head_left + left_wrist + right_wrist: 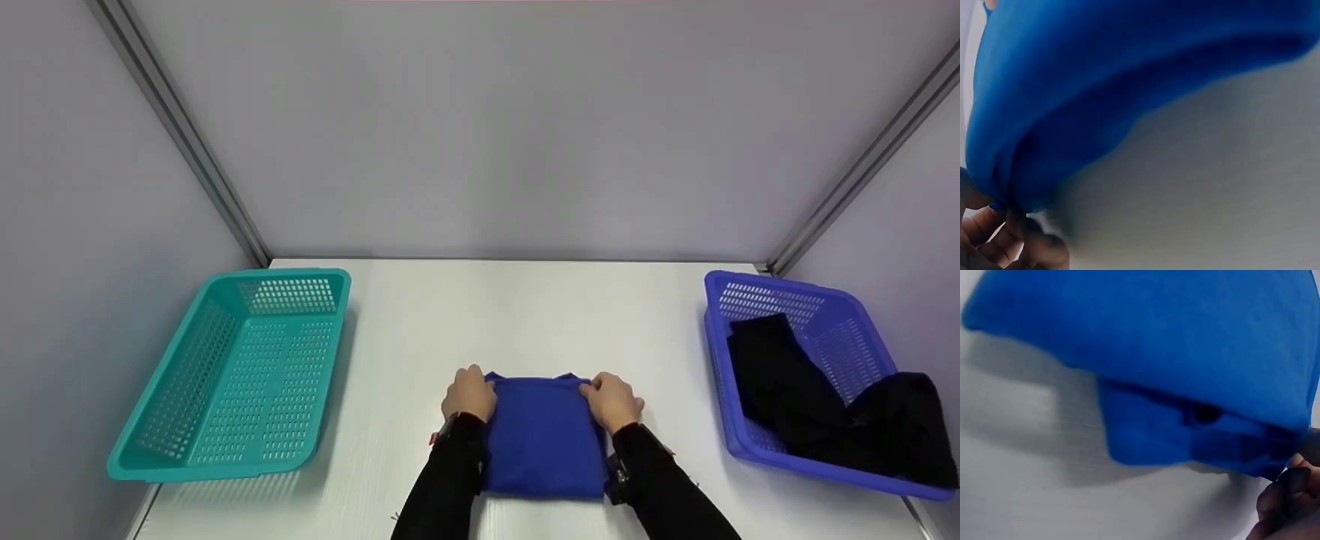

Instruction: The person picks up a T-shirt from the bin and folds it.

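Note:
A blue garment (546,439), folded into a neat rectangle, is at the front middle of the white table. My left hand (469,394) pinches its far left corner, while the far right corner is between the thumb and fingers of my right hand (613,403). Small points of cloth stick out along the far edge. In the left wrist view, the fabric (1072,84) hangs in a curved fold above the tabletop from the pinching fingers (999,242). Layers of the cloth (1185,343) separate at the side in the right wrist view, with a shadow beneath them.
To the left a teal perforated basket (341,322) stands on the white table (420,315). On the right is a blue-purple basket (716,375) with black cloth (787,382) in it, partly draped over the rim. Grey panels (525,135) enclose the back and sides.

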A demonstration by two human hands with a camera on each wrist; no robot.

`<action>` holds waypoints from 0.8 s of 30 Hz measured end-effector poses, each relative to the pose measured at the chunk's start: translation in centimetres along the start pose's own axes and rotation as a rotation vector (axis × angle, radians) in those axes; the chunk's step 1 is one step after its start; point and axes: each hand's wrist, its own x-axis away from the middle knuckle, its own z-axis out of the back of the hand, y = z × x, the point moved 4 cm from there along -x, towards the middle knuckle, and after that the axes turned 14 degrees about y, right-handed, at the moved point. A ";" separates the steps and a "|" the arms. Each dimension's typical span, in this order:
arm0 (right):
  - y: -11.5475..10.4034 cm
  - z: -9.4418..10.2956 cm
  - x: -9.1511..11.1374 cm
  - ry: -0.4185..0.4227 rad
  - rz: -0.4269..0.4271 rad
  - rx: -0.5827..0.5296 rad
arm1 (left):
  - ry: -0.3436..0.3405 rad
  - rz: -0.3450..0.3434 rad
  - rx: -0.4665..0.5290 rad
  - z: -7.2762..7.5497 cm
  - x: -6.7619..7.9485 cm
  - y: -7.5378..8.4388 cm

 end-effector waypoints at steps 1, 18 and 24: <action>-0.1 0.1 0.1 0.014 0.012 -0.028 | 0.013 0.002 0.014 0.1 -0.1 0.1; 3.0 2.6 8.5 -0.231 0.033 -0.216 | -0.346 -0.142 0.155 5.5 6.6 -3.3; 3.9 2.3 10.8 -0.217 0.041 -0.210 | -0.414 -0.090 0.234 4.9 9.0 -4.6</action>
